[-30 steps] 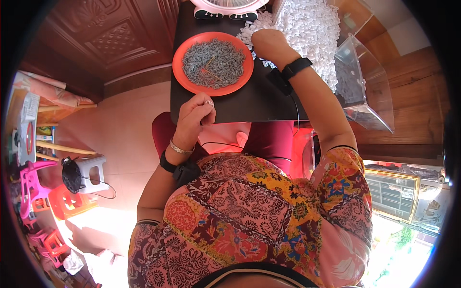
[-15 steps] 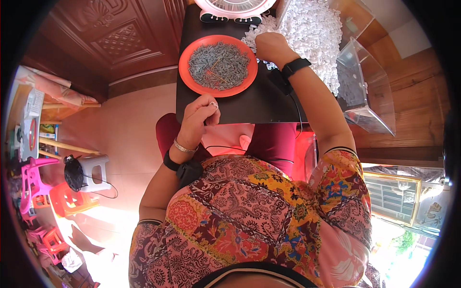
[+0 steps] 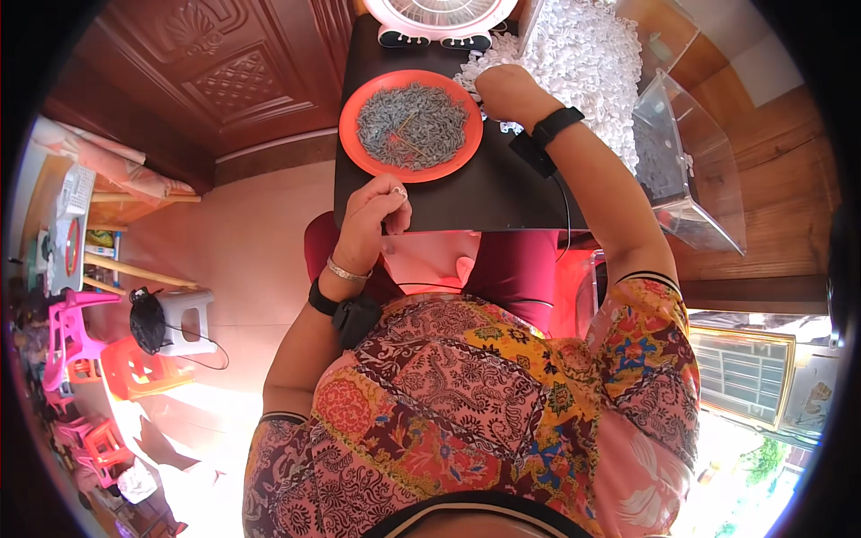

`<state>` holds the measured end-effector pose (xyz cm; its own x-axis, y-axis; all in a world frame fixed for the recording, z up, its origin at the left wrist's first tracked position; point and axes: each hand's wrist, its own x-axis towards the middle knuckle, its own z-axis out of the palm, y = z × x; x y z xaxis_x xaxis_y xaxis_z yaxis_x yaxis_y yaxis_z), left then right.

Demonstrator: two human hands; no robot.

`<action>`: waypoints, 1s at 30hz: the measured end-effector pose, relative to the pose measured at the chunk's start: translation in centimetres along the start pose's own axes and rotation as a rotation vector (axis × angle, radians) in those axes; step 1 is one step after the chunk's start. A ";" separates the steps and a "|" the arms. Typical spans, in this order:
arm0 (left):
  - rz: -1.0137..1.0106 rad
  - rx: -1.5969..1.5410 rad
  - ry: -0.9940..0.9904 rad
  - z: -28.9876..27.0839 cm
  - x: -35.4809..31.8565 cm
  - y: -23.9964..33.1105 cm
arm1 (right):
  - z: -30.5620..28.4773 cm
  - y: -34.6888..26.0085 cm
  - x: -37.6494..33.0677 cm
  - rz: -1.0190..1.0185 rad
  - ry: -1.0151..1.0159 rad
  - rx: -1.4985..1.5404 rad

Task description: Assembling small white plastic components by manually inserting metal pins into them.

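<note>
My left hand (image 3: pixel 377 213) rests at the table's near edge, just below the orange plate. Its fingers are curled in a pinch, and whatever they might hold is too small or hidden to make out. An orange plate (image 3: pixel 351 148) carries a heap of small grey pieces (image 3: pixel 408 117) with a couple of thin tan sticks among them. My right hand (image 3: pixel 511 93) is closed at the near left edge of a big pile of small white plastic pieces (image 3: pixel 587 76). The back of that hand covers its fingertips, so its contents are hidden.
A pink-white fan (image 3: pixel 439 16) stands at the table's far end. Clear plastic panels (image 3: pixel 677 161) border the white pile on the right. The dark table (image 3: pixel 439 211) ends just before my lap. A grey stool (image 3: pixel 186 323) with a black bag (image 3: pixel 146 321) stands at left.
The whole view has shifted slightly. Both hands keep nearly the same places and closed poses, by the plate and at the white pile.
</note>
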<state>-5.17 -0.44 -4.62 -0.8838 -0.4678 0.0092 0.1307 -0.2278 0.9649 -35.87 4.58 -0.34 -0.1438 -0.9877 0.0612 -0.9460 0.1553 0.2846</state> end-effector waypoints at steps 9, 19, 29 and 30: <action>-0.027 -0.001 0.009 0.0 0.1 0.3 | -0.7 0.6 -1.1 0.139 0.054 0.121; -0.062 -0.006 0.007 -0.1 0.1 0.3 | -0.3 2.3 -3.3 0.261 0.103 0.467; -0.072 -0.027 0.043 0.1 0.1 0.4 | -3.4 -2.1 -5.8 0.314 0.034 1.265; -0.082 0.000 0.053 0.3 0.2 0.6 | -3.7 -3.1 -6.0 0.316 0.053 1.408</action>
<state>-5.41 -0.37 -3.93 -0.8667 -0.4918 -0.0836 0.0590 -0.2676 0.9617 -31.02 10.10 1.95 -0.4163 -0.9091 -0.0148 -0.3773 0.1876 -0.9069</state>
